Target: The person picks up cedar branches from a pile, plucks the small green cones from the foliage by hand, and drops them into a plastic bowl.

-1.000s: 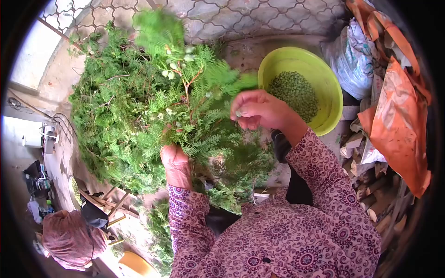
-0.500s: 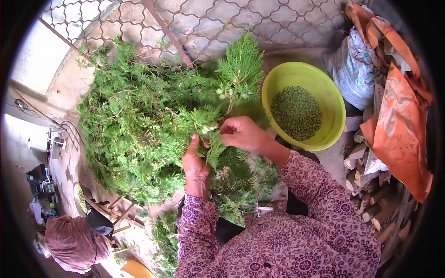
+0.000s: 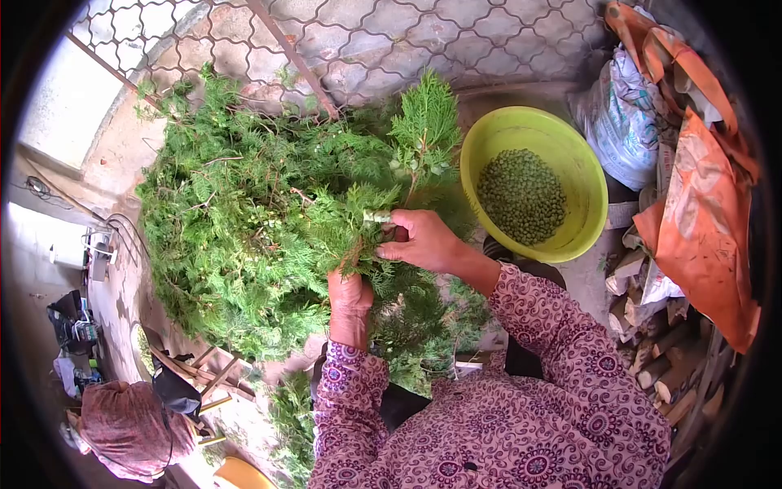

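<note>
Touching 1 leafy branch (image 3: 422, 147), 2 hands (image 3: 350, 292) (image 3: 425, 242), 1 lime-green basin (image 3: 585, 179) nearby

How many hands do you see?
2: the left hand, holding green foliage, and the right hand, just above and to its right. The other person's hands are hidden.

Orange sheet (image 3: 702, 240) beside firewood (image 3: 664, 367), printed white sack (image 3: 626, 122), wavy metal mesh (image 3: 444, 34)

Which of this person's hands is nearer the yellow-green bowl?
The right hand, in the picture between the left hand and the bowl; the left is farther away.
</note>
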### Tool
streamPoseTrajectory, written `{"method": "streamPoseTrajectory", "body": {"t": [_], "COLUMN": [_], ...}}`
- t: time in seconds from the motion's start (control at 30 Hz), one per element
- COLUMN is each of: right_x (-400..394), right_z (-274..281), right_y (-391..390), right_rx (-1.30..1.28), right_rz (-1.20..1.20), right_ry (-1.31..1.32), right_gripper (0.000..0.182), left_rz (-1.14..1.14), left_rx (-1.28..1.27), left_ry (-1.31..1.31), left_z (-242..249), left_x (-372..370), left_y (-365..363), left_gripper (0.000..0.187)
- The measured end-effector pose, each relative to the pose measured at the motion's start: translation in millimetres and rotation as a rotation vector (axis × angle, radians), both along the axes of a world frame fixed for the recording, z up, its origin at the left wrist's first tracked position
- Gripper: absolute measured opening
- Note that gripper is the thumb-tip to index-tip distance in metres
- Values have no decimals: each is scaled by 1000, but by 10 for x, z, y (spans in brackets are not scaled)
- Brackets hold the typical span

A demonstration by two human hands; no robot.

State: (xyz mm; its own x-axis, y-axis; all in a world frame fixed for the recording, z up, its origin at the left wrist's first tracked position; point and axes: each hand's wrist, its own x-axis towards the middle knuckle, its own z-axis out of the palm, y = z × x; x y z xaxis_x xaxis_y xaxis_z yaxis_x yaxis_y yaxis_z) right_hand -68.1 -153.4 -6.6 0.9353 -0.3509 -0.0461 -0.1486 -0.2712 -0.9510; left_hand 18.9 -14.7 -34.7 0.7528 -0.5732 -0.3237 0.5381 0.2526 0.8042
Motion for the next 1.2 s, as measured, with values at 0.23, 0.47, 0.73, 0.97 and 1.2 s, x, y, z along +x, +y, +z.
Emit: {"method": "streamPoseTrajectory", "body": {"t": [0.23, 0.47, 0.73, 0.97, 1.2], "right_x": [34, 4, -15, 10, -63], "right_z": [-43, 11, 6, 39, 229], "right_y": [13, -39, -51, -54, -110], "right_rx": [100, 131, 226, 84, 534], "right_rz": [-23, 73, 120, 144, 309], "right_ry": [-57, -142, -38, -24, 163], "right_gripper": [27, 14, 13, 16, 22], "left_rz": [3, -126, -213, -194, -167], "left_rx": [-86, 11, 112, 133, 159], "left_ry": [86, 7, -45, -101, -120], "left_z": [153, 258, 219, 168, 202], "left_x": [-28, -68, -79, -54, -116], "left_y": [-47, 31, 74, 50, 89], "left_gripper": [44, 53, 35, 33, 30]}}
